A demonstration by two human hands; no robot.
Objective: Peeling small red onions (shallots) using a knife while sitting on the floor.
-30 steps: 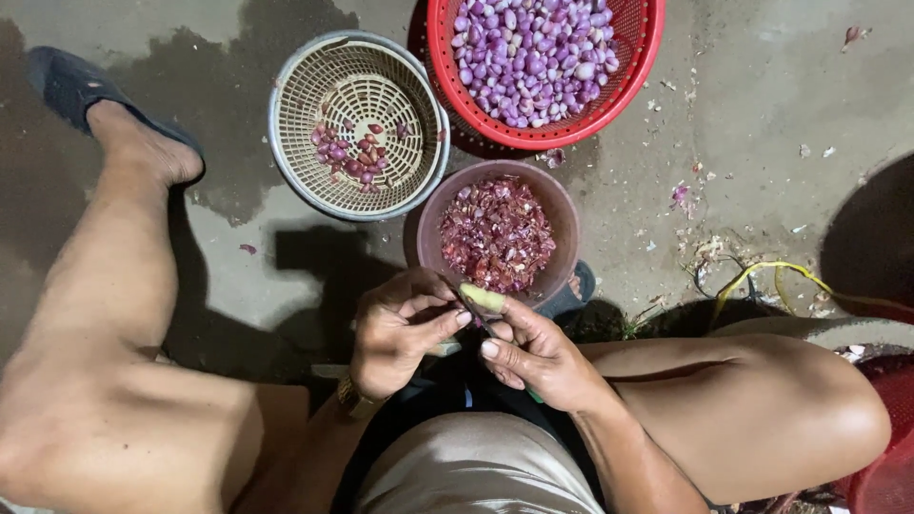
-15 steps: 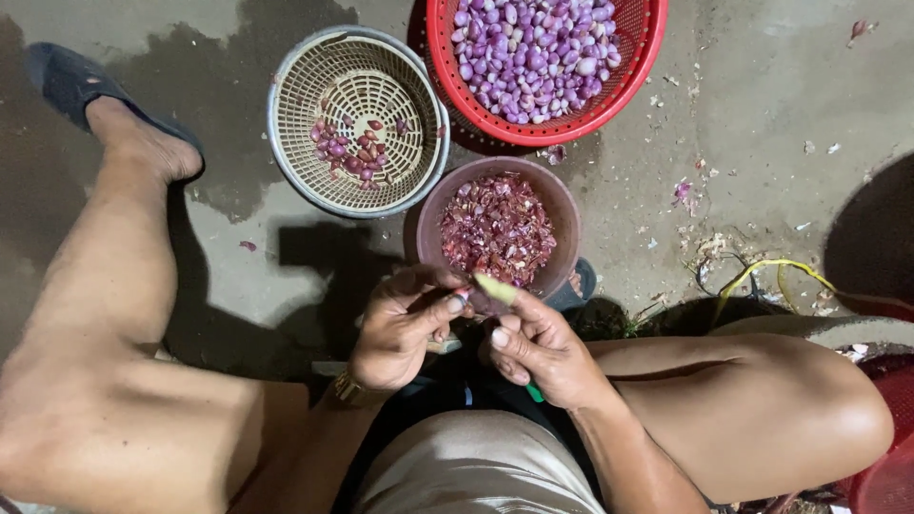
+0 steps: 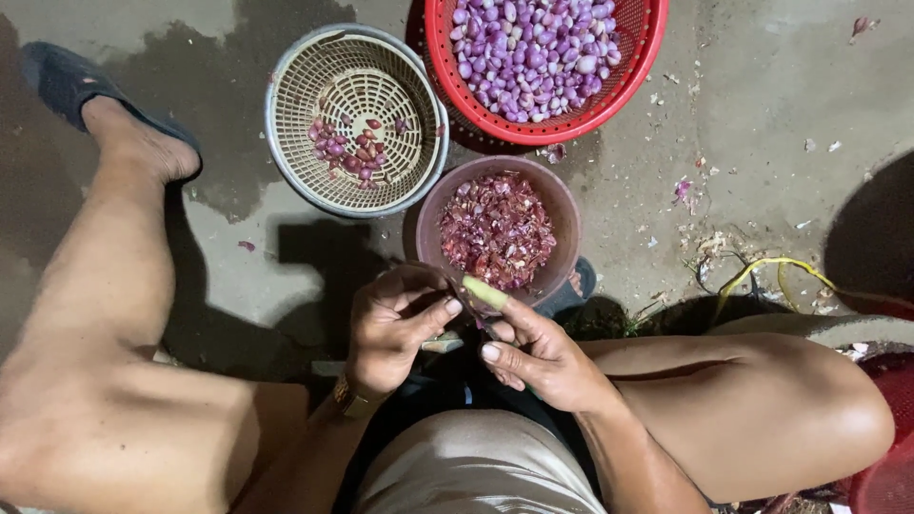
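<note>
Both hands meet just below the rim of a brown bowl, fingers curled toward each other. Right hand is closed around a small knife with a pale green handle; the handle's end pokes up between thumb and forefinger, while the blade is hidden behind the fingers. Left hand is cupped shut with its thumb pressed across toward the knife; whatever it pinches is too covered to make out, though it sits right against the knife at the point where the two hands touch. Directly above the grip, the brown bowl holds a heap of reddish-purple peelings. Farther up and to the left stands a beige woven basket with a few small dark red shallots at its bottom. At the top, a red plastic basket is piled with peeled purple shallots. All three stand on a concrete floor strewn with bits of skin.
</note>
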